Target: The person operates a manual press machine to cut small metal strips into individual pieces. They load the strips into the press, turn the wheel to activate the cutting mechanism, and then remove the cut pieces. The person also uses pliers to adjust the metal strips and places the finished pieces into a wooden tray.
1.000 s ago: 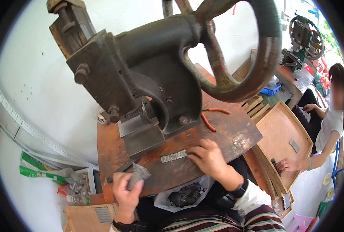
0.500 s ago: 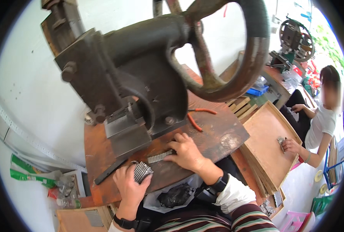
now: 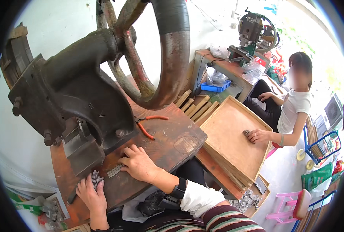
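My left hand (image 3: 89, 195) holds a small stack of grey metal pieces (image 3: 95, 179) at the near edge of a worn brown workbench (image 3: 175, 145). My right hand (image 3: 139, 164) rests flat on the bench, fingertips on a short row of grey metal pieces (image 3: 114, 170) lying just in front of the base of a big dark iron hand press (image 3: 69, 91). The press's large rusty wheel (image 3: 168, 54) hangs above the bench. A black watch (image 3: 178, 190) is on my right wrist.
Orange-handled pliers (image 3: 148, 125) lie on the bench behind my right hand. A big shallow wooden tray (image 3: 233, 139) stands to the right, where another seated person's hand (image 3: 257, 135) touches a small metal piece. Loose metal pieces (image 3: 247, 199) lie lower right; a second press (image 3: 253, 31) stands behind.
The view has swung, so the press sits further left. My right hand has slid left along the row of pieces toward the press base. My left hand keeps holding its stack.
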Tool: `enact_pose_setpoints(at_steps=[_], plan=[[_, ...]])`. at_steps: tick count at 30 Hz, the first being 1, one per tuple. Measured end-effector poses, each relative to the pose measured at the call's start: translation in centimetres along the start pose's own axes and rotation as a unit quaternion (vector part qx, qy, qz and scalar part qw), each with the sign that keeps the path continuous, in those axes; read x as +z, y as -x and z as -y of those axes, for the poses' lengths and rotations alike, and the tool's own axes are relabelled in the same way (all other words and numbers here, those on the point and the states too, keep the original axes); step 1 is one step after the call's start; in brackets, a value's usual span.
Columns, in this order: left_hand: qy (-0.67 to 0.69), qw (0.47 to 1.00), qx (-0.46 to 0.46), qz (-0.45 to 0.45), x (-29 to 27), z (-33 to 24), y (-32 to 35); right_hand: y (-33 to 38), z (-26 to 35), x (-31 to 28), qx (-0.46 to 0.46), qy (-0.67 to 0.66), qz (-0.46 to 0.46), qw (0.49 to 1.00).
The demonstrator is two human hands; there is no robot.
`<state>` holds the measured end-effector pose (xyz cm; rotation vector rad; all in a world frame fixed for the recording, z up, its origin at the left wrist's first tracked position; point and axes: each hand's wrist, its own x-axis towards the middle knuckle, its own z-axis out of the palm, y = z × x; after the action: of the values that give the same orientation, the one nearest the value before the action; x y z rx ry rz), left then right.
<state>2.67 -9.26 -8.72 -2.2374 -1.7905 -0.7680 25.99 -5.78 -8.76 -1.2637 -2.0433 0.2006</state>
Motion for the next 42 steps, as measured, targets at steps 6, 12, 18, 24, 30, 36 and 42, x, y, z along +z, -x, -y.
enact_pose_setpoints(at_steps=[6, 12, 18, 24, 30, 36, 42], plan=[[0.004, 1.000, -0.002, -0.005, 0.5, 0.7, -0.1, 0.0, 0.0, 0.0, -0.006, 0.000, -0.010, 1.000], [-0.049, 0.998, 0.026, -0.038, 0.6, 0.5, 0.3, -0.1, 0.2, 0.1, 0.001, -0.006, -0.015, 1.000], [-0.069, 0.995, 0.033, -0.057, 1.3, 1.1, 0.6, -0.1, 0.2, 0.1, 0.010, 0.006, -0.016, 1.000], [0.050, 0.984, 0.160, -0.052, -0.2, -2.1, 0.4, -0.2, 0.3, 0.1, 0.027, -0.009, 0.001, 1.000], [0.096, 0.991, 0.094, 0.010, 1.0, -6.8, -2.1, 0.3, -0.3, 0.7, 0.008, -0.044, -0.032, 0.999], [0.105, 0.985, 0.120, 0.071, 0.8, -8.1, -3.3, 1.9, -0.8, -1.4, 0.028, -0.083, 0.000, 0.996], [0.193, 0.974, 0.089, 0.077, 1.9, -8.3, -3.6, 2.4, -1.7, -1.7, 0.025, -0.089, -0.036, 0.995]])
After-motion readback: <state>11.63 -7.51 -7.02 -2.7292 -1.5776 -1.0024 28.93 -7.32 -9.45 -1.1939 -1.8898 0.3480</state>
